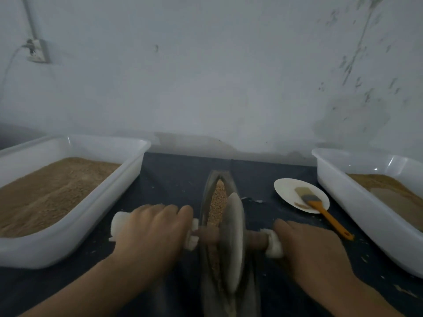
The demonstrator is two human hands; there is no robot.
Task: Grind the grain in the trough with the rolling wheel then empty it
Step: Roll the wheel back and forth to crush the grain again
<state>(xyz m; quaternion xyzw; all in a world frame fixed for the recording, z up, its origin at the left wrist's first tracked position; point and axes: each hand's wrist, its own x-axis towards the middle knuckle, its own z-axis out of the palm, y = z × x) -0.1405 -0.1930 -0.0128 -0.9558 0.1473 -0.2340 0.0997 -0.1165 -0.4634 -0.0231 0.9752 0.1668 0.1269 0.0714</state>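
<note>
A long, narrow, boat-shaped trough [207, 191] lies lengthwise on the dark table in front of me, with tan grain [218, 202] along its groove. A pale stone rolling wheel [233, 239] stands upright in the trough on a wooden axle whose ends are wrapped in white cloth. My left hand [153, 232] grips the left cloth-wrapped handle. My right hand [309, 248] grips the right handle, with a bit of white cloth [274, 245] showing beside it. The near part of the trough is blurred and partly hidden by the wheel.
A large white tub [80, 227] holding brown grain stands at the left. A second white tub [357, 197] with brown material stands at the right. Between trough and right tub lies a white plate [286, 188] with an orange-handled brush [320, 209]. A wall rises behind the table.
</note>
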